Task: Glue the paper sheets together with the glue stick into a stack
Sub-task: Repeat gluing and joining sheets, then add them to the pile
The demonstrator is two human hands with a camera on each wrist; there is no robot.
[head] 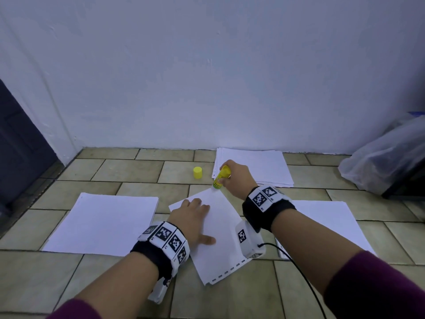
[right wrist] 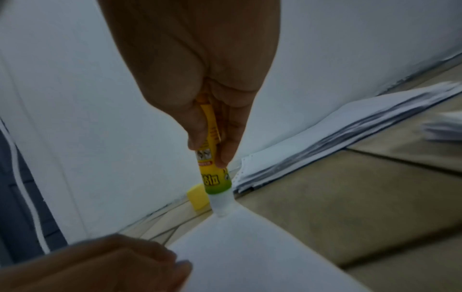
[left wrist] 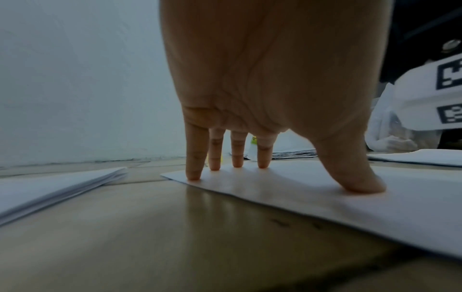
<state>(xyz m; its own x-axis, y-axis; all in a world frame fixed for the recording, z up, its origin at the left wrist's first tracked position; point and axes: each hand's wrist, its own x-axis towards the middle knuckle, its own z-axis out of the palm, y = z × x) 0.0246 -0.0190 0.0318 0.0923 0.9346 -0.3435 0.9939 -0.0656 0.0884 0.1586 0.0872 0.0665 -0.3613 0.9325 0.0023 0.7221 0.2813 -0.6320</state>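
Yellow glue stick gripped in right hand, tip on far corner of paper sheet on tiled floor | left hand flat, pinning sheet | advise: keep pressure, stroke along edges.

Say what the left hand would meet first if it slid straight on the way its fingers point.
Probably the yellow cap on the floor tiles; the left hand points past the sheet's far edge, though depth is unclear.

Paper: one loose sheet at centre and three stacks, at 9 o'clock, 12 o'clock and 3 o'clock. One glue stick, one yellow cap, one plastic bag, two hands.
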